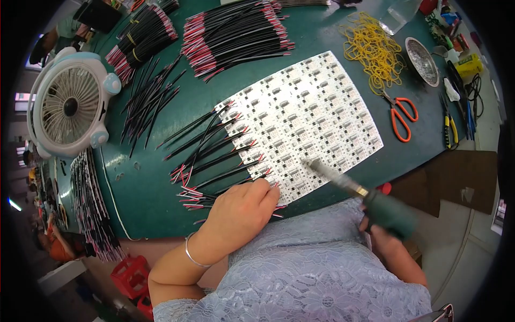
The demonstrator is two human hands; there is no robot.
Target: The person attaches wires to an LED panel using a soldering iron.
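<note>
A white circuit board panel (316, 115) with rows of small components lies on the green table. Along its left edge, several black wires (212, 161) with red and white stripped ends reach onto the board. My left hand (241, 212) is closed at the panel's near left corner, pinching a wire there; the fingertips are partly hidden. In my right hand (389, 247) is a soldering iron (386, 212) with a green handle, smeared by motion. Its metal shaft slants up and left, with the tip over the near part of the board. Contact with the board cannot be made out.
Bundled black wires (236, 37) and loose ones (150, 102) lie behind and left, beside a white fan (70, 104). To the right are yellow rubber bands (373, 51), orange-handled scissors (401, 115), a metal bowl (422, 60) and yellow-black pliers (449, 126). Red stools (130, 276) stand below left.
</note>
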